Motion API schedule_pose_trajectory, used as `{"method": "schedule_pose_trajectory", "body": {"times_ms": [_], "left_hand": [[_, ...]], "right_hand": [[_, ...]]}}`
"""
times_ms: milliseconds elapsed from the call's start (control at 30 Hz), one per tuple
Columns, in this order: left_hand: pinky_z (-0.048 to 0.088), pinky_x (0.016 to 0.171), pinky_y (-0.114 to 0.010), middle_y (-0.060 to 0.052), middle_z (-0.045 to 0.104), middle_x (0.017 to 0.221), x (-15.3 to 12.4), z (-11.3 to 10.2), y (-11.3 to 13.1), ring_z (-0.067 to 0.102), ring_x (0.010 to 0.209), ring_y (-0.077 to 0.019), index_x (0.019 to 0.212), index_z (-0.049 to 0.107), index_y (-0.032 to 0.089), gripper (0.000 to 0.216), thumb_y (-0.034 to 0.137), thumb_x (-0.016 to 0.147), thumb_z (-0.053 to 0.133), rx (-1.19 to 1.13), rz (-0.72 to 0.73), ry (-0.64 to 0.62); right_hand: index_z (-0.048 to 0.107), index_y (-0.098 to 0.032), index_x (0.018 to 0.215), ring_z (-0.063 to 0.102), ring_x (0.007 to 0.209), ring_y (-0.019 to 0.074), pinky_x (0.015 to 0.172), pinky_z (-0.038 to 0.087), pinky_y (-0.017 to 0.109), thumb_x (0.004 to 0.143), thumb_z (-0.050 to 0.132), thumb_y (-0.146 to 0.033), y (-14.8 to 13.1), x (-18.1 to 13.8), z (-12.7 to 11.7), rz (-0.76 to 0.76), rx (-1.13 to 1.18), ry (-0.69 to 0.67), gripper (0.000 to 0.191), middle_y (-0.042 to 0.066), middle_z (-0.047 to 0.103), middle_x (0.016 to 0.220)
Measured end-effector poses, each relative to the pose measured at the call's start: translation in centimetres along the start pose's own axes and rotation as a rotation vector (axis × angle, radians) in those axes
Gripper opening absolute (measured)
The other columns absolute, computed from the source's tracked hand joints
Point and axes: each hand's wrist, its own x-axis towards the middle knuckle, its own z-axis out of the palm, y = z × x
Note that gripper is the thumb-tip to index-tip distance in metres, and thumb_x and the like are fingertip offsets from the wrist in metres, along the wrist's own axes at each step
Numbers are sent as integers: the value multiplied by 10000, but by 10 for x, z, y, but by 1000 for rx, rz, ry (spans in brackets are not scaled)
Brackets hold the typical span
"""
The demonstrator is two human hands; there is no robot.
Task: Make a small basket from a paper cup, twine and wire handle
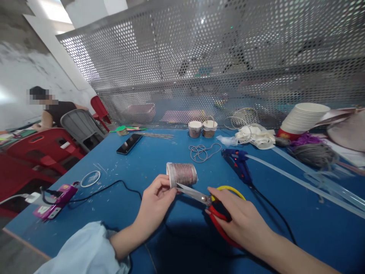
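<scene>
My left hand [158, 198] grips a paper cup wrapped in greyish-pink yarn [184, 174] by its rim, with the cup lying on its side just above the table. In my right hand [236, 211] is a pair of scissors [196, 195] with red and yellow handles. The blades are slightly parted, and their tips reach the cup's rim near my left fingertips. Whether the blades touch the yarn I cannot tell. Beyond the scissors lies a blue glue gun [238, 163] with a long clear glue stick in its back.
On the blue table [159, 150] lie a phone [129, 144], loose grey cord [202, 152], two small wrapped cups [195, 129], stacked paper cups [303, 118], grey yarn [313, 155] and a purple power strip [55, 201]. A perforated metal screen [171, 76] stands behind. A person [57, 110] sits far left.
</scene>
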Motion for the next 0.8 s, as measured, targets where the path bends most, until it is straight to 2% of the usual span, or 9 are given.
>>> {"method": "schedule_pose_trajectory", "body": {"times_ms": [367, 567, 800], "left_hand": [[514, 723, -235, -9, 609, 840, -1, 1, 0, 619, 744, -119, 794, 646, 168, 63, 224, 788, 675, -118, -34, -26], [527, 764, -248, -15, 602, 888, -2, 2, -5, 626, 784, -124, 820, 651, 164, 87, 249, 835, 638, -156, -71, -28], [515, 712, -209, -13, 599, 872, -4, 7, -8, 609, 752, -104, 768, 636, 149, 144, 277, 804, 689, -230, -54, 27]], "right_hand": [[520, -103, 1205, 718, 818, 280, 629, 607, 378, 898, 501, -230, -3, 2, -1, -21, -62, -4, 333, 151, 720, 930], [539, -115, 1193, 718, 843, 269, 642, 607, 354, 879, 536, -236, -5, 1, 1, 25, -27, -20, 336, 142, 726, 952], [548, -113, 1160, 719, 829, 261, 624, 610, 346, 916, 520, -283, -10, 1, 6, 25, 37, 46, 298, 143, 720, 939]]}}
